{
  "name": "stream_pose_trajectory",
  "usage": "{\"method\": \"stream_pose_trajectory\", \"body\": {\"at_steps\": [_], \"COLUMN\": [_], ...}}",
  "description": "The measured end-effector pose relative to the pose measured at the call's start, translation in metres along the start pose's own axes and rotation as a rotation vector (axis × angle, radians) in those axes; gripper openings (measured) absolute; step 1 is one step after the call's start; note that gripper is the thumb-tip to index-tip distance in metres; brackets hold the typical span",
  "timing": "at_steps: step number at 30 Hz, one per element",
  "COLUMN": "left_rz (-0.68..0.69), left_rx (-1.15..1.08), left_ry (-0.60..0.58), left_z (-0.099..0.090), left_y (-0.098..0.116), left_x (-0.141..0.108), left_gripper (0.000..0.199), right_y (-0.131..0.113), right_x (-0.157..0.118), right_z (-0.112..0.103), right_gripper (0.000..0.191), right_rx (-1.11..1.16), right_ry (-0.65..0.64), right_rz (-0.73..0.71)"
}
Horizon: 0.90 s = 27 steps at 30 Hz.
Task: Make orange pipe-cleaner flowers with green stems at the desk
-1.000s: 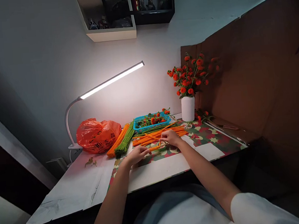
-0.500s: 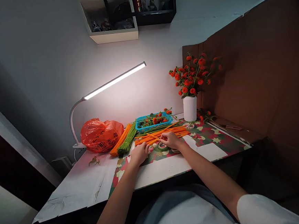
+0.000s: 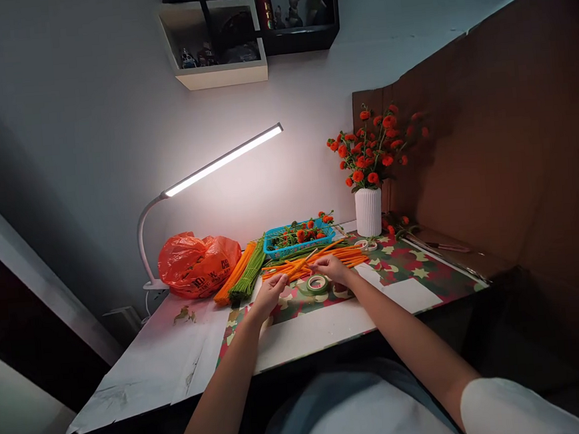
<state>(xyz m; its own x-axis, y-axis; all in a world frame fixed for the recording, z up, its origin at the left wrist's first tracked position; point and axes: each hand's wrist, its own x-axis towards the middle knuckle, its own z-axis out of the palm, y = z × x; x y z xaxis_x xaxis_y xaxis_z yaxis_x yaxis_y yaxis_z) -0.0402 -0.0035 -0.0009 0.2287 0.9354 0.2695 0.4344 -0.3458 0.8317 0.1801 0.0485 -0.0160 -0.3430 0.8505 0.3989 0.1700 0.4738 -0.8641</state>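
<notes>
My left hand (image 3: 271, 293) is closed in a pinch at the front edge of a pile of orange stems (image 3: 347, 258). An orange stem runs up and to the right from its fingertips. To the right, my right hand (image 3: 331, 268) has its fingers pressed together near that same stem; what they hold is too small to make out. A roll of green tape (image 3: 317, 283) lies on the patterned mat just below and between my hands. Green stems (image 3: 246, 274) lie bundled beside orange ones left of the pile.
Behind the pile stands a blue basket (image 3: 278, 251) with flowers. A red bag (image 3: 198, 264) and a lit lamp (image 3: 222, 161) are at the left. A white vase (image 3: 369, 212) with orange-red flowers stands at the back right, near pliers (image 3: 447, 247).
My left hand has opened slightly away from the pile and shifted a little left. The orange stem between my hands is tilted differently, and more of the tape roll shows.
</notes>
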Motion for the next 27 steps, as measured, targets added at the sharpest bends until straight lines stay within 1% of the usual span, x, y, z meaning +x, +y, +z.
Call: {"method": "stream_pose_trajectory", "body": {"at_steps": [3,6,8,10,12,14,16,17,19,22,24,27], "left_rz": [-0.001,0.002,-0.001,-0.021,-0.028,-0.001,0.025,0.026,0.016,0.005,0.004,0.014], "left_rx": [-0.01,0.022,0.056,0.101,0.168,0.242,0.302,0.33,0.398,0.468,0.419,0.259], "left_ry": [-0.058,-0.123,-0.166,-0.209,-0.241,-0.241,-0.203,-0.161,-0.03,0.183,0.26,0.288], "left_z": [-0.002,-0.006,-0.008,-0.009,-0.009,-0.008,-0.007,-0.006,-0.003,-0.002,-0.002,-0.003], "left_y": [0.001,0.001,-0.001,-0.001,-0.001,0.0,0.001,0.001,0.001,0.0,-0.002,-0.004], "left_x": [-0.002,-0.002,-0.002,-0.002,-0.002,-0.002,-0.002,-0.002,-0.002,0.0,0.001,0.003], "left_gripper": [0.049,0.05,0.051,0.051,0.05,0.047,0.044,0.044,0.042,0.041,0.042,0.048], "right_y": [0.004,0.004,0.001,-0.002,-0.006,-0.009,-0.011,-0.012,-0.014,-0.014,-0.013,-0.008], "right_x": [0.0,-0.001,-0.002,-0.003,-0.004,-0.006,-0.008,-0.009,-0.011,-0.012,-0.011,-0.008], "right_z": [-0.005,-0.01,-0.014,-0.016,-0.018,-0.019,-0.018,-0.016,-0.012,-0.001,0.005,0.009], "right_gripper": [0.047,0.043,0.037,0.032,0.029,0.029,0.029,0.029,0.03,0.028,0.024,0.025], "right_rx": [-0.071,-0.242,-0.366,-0.459,-0.519,-0.563,-0.598,-0.608,-0.613,-0.572,-0.517,-0.399], "right_ry": [0.108,0.25,0.318,0.343,0.325,0.301,0.316,0.337,0.364,0.317,0.277,0.238], "right_rz": [0.015,0.004,-0.031,-0.061,-0.096,-0.147,-0.199,-0.214,-0.227,-0.241,-0.245,-0.212]}}
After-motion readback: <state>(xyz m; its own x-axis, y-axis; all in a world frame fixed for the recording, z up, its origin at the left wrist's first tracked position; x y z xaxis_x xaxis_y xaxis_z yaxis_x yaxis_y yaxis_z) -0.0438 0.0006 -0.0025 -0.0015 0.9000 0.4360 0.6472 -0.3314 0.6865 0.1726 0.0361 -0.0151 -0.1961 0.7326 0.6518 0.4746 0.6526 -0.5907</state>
